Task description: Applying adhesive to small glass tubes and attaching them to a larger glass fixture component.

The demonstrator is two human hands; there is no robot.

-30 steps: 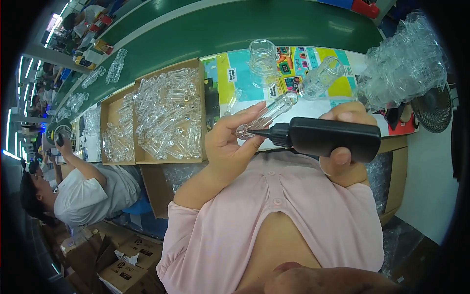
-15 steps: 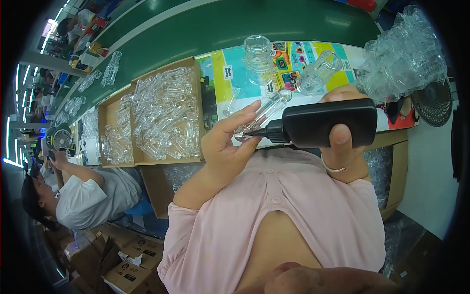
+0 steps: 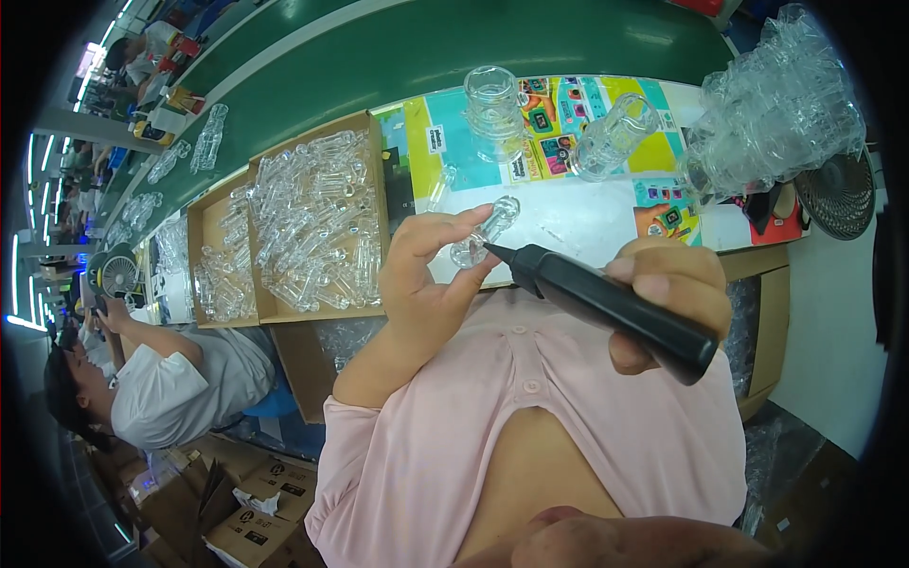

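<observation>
Between the thumb and fingers of my left hand [image 3: 431, 270] is a small clear tube with a bulbous end [image 3: 499, 220], tilted up and away. My right hand [image 3: 677, 289] grips a black squeeze bottle [image 3: 615, 308], its body slanting down to the right. The bottle's pointed nozzle is at the near end of the tube; whether it touches cannot be made out. Beyond my hands, a clear ribbed cup-like piece [image 3: 492, 109] stands on the colourful printed sheet [image 3: 445, 123], and a similar clear piece [image 3: 615, 137] lies tilted to its right.
Left of my hands, cardboard trays [image 3: 383, 199] hold many clear tubes. A heap of clear plastic pieces [image 3: 776, 114] rises at the right, beside a black fan [image 3: 838, 199]. A green conveyor surface [image 3: 398, 57] runs behind. A co-worker in white [image 3: 189, 379] sits at the left.
The black bottle has turned from nearly level to slanting, its rear end swinging down and toward me. The clear tube has tilted so that it looks shorter, while staying in my left hand.
</observation>
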